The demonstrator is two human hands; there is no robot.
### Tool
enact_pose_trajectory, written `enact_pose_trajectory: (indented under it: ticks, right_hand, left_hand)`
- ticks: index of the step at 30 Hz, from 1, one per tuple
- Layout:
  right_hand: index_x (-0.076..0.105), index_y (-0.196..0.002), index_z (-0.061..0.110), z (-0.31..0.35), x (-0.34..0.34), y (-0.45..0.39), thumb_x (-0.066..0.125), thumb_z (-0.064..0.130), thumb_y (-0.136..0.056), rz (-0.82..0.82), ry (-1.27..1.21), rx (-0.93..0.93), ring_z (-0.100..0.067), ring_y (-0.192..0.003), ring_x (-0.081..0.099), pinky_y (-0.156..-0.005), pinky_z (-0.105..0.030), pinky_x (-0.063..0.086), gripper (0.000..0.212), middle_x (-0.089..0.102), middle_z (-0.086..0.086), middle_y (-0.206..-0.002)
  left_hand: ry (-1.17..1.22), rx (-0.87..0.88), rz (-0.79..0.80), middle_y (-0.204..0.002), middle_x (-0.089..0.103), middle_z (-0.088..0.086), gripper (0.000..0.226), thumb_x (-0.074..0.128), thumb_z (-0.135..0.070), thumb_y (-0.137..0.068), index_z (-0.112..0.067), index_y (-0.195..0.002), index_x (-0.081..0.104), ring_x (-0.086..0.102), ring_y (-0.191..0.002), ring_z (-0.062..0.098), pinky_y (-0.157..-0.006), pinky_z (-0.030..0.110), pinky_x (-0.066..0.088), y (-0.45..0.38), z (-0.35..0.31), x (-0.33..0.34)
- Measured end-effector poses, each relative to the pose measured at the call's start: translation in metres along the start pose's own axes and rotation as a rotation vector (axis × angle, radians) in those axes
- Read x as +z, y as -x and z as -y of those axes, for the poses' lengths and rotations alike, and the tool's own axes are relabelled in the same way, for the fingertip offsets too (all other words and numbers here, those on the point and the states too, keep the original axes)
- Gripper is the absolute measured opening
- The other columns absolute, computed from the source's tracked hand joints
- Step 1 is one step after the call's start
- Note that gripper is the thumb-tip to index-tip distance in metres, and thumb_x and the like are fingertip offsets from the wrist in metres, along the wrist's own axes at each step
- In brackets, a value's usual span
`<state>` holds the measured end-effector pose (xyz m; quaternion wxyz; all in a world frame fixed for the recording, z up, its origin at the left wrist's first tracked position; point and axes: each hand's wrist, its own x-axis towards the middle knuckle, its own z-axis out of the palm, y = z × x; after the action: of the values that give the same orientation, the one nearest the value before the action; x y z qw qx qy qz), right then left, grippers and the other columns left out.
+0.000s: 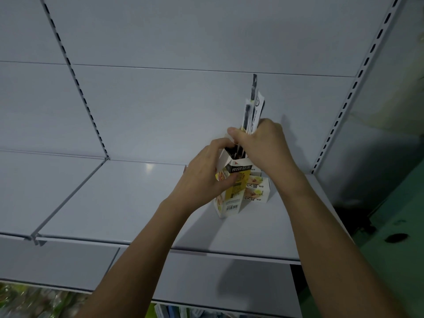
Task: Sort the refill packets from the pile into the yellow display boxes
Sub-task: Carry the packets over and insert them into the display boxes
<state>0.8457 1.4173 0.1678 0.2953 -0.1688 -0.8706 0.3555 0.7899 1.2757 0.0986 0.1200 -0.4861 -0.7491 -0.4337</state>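
A tall yellow display box [236,189] stands upright on the grey shelf [119,203], its top flaps open. My left hand [204,175] grips the box from its left side, thumb across the front. My right hand [261,141] holds a bundle of long thin refill packets [251,111] upright, their lower ends inside the open top of the box. The upper ends of the packets stick up above my fingers. Behind the box on the right lie two smaller white and yellow boxes [257,191], stacked.
The shelf's back panel [183,106] rises behind the boxes. A slotted upright [344,106] runs along the right, another [78,83] on the left. A lower shelf [206,278] juts out beneath my arms. Green floor [390,249] shows at the right.
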Motion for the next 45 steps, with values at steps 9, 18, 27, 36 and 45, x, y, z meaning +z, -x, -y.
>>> enact_pose_trajectory:
  ticks: [9,18,27,36,45]
  right_hand:
    - [0.06,-0.077,0.021,0.012,-0.024,0.0,0.073,0.041,-0.084,0.123,-0.038,-0.017,-0.012,-0.069,0.065,-0.061,-0.028,0.051,0.025,0.066,0.004,-0.074]
    - [0.059,-0.079,0.015,0.014,-0.024,-0.008,0.063,0.025,-0.091,0.09,0.034,-0.078,-0.022,-0.071,0.066,-0.063,-0.034,0.056,0.016,0.065,-0.004,-0.078]
    - [0.064,-0.088,0.012,-0.005,-0.013,-0.01,0.072,0.032,-0.087,0.208,-0.004,0.033,-0.013,-0.069,0.062,-0.056,-0.026,0.044,0.022,0.065,0.0,-0.078]
    - [0.067,-0.083,0.014,0.015,-0.036,-0.013,0.069,0.041,-0.09,0.217,-0.034,0.017,-0.01,-0.057,0.069,-0.055,-0.024,0.053,0.028,0.072,0.001,-0.07]
    - [0.065,-0.094,0.012,0.026,-0.039,-0.017,0.06,0.027,-0.095,0.117,-0.047,-0.088,-0.003,-0.049,0.061,-0.042,-0.012,0.041,0.016,0.071,-0.006,-0.081]
  left_hand:
    - [-0.029,-0.005,0.029,-0.119,0.054,-0.013,0.055,0.073,-0.023,-0.086,-0.025,-0.128,0.038,0.058,-0.104,0.012,-0.085,0.04,0.054,-0.003,-0.005,-0.001]
    - [-0.113,0.048,0.04,-0.129,0.058,0.001,0.053,0.071,-0.022,-0.087,-0.017,-0.134,0.048,0.055,-0.113,0.014,-0.094,0.032,0.05,-0.007,-0.004,-0.001]
    - [-0.027,-0.039,-0.006,-0.127,0.058,-0.004,0.055,0.075,-0.022,-0.084,-0.02,-0.132,0.047,0.056,-0.114,0.012,-0.097,0.036,0.05,-0.008,-0.005,0.003]
    - [-0.061,-0.05,0.014,-0.138,0.056,-0.006,0.078,0.075,-0.022,-0.084,-0.024,-0.15,0.034,0.05,-0.115,0.009,-0.094,0.026,0.041,-0.01,0.0,0.003]
    - [-0.104,-0.046,0.069,-0.136,0.057,-0.006,0.093,0.071,-0.025,-0.087,-0.041,-0.154,0.009,0.048,-0.111,0.011,-0.093,0.034,0.048,-0.011,0.003,0.002]
